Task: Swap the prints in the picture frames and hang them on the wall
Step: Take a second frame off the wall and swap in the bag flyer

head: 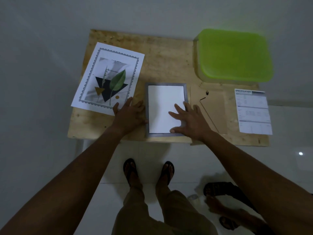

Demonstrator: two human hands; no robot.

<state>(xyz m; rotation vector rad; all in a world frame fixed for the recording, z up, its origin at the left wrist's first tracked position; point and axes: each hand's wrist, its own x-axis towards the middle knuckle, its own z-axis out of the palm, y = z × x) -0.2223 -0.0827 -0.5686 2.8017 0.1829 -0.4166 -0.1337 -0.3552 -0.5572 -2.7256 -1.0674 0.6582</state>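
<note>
A person looks down from above at a plywood table (166, 61) in dim light. A grey picture frame (147, 107) lies flat at the middle of the near edge. Its long axis runs straight away from the person. A white sheet (164, 99) fills its opening, blank side up. The right hand (191, 121) rests flat on the near right part of that sheet. Its fingers are spread and straight and grip nothing, and the thumb lies along the sheet's near edge. The left hand (130, 114) lies just left of the frame with its fingers also straight and holding nothing. Its thumb seems to touch the frame's left rim, and its fingertips reach the near right corner of the leaf print (108, 77). This print lies face up just beside the frame on the left. Its top points away from the person, and its long axis leans from near left to far right, not parallel to the frame. The left hand is plainly the nearer one to it. Picking it up would probably mean sliding the fingers onto that near corner. To the right of the frame lies the brown backing board (215, 112), with its long axis also running away from the person. Further right is a printed specification sheet (253, 112). A box with a bright green lid (233, 55) sits at the far right corner.
</note>
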